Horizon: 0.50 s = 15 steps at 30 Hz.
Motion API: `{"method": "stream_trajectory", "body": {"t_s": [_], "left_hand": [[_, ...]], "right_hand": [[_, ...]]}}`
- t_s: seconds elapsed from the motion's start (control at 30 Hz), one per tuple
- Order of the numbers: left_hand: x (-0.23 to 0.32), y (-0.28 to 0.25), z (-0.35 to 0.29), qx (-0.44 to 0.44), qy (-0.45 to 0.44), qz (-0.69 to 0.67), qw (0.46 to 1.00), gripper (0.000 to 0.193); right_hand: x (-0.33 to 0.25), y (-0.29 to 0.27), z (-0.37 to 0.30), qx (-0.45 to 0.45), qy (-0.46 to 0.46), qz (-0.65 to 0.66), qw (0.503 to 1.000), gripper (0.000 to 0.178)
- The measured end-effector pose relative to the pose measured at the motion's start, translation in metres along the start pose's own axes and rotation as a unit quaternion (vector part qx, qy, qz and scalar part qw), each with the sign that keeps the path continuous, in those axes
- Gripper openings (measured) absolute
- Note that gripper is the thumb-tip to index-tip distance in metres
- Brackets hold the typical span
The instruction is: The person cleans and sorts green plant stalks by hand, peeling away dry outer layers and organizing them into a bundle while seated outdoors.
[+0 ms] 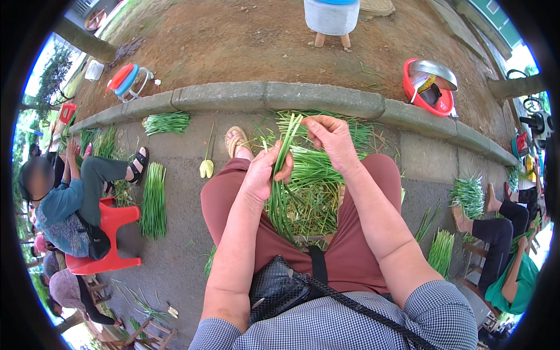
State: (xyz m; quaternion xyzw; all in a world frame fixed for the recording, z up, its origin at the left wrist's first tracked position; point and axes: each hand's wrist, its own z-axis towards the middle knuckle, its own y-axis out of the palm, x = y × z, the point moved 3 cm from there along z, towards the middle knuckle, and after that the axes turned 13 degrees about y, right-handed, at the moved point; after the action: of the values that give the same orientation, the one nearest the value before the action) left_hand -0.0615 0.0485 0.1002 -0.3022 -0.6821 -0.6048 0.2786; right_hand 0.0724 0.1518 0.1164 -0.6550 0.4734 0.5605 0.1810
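My left hand (pixel 263 174) is closed around a small bunch of garlic chives (pixel 284 153), pale ends up and green leaves hanging down between my knees. Just right of the pale ends, my right hand (pixel 332 140) is closed in a pinch at the top of the bunch; exactly what lies between its fingertips is hard to see. Beyond and below the hands spreads a loose pile of chives (pixel 318 166). Nearer to me, a heap of greenish-yellow trimmings (pixel 318 216) lies between my legs.
A stone kerb (pixel 233 96) runs across the front. Past it stand a red basin (pixel 412 96) with a metal lid and a white bucket (pixel 331 18). Chive bundles lie left (pixel 153 201) and right (pixel 441 252). A person sits on a red stool (pixel 119 227); others sit at right.
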Motion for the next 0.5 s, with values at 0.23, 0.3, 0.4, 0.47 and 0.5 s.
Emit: {"method": "stream_trajectory", "body": {"t_s": [0.23, 0.3, 0.4, 0.47, 0.5], "left_hand": [[0.003, 0.002, 0.000, 0.020, 0.002, 0.032, 0.999, 0.047], [0.005, 0.003, 0.000, 0.040, 0.008, 0.045, 0.998, 0.046], [0.008, 0.003, 0.000, 0.051, 0.035, 0.073, 0.995, 0.044], [0.009, 0.000, 0.001, 0.059, 0.052, 0.078, 0.994, 0.040], [0.009, -0.001, 0.002, 0.062, 0.061, 0.080, 0.993, 0.038]], "right_hand": [[-0.001, -0.017, 0.005, 0.094, -0.041, 0.058, 0.993, 0.017], [-0.004, -0.025, 0.006, 0.122, -0.057, 0.081, 0.988, 0.017], [-0.010, -0.035, 0.005, 0.165, -0.053, 0.075, 0.982, 0.015], [-0.002, -0.041, 0.011, 0.102, -0.007, -0.174, 0.980, 0.026], [0.006, -0.040, 0.013, 0.045, 0.012, -0.330, 0.943, 0.032]]}}
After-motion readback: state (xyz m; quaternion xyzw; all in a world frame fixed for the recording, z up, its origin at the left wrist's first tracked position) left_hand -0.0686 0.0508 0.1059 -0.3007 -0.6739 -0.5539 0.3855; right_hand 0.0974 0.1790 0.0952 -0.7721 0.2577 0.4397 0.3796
